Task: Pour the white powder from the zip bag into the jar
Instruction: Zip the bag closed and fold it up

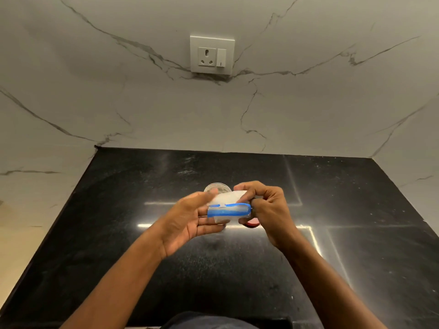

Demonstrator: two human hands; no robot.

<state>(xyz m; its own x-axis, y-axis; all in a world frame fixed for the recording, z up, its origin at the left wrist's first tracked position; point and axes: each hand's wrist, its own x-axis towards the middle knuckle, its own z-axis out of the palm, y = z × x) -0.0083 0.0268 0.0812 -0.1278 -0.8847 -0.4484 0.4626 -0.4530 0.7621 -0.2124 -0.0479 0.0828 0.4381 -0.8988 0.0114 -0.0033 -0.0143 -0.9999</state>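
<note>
A small clear zip bag (pixel 226 205) with a blue zip strip and white powder inside is held above the black counter, between both hands. My left hand (pixel 190 222) cups its left end with the fingers spread under it. My right hand (pixel 263 210) pinches its right end at the zip. Just behind the bag the open rim of a clear jar (pixel 217 187) shows on the counter; most of the jar is hidden by the bag and my fingers.
A red round thing (pixel 251 223), perhaps the jar's lid, peeks out under my right hand. The black stone counter (pixel 142 269) meets a marble wall at the back and on both sides. A wall socket (pixel 212 55) sits above.
</note>
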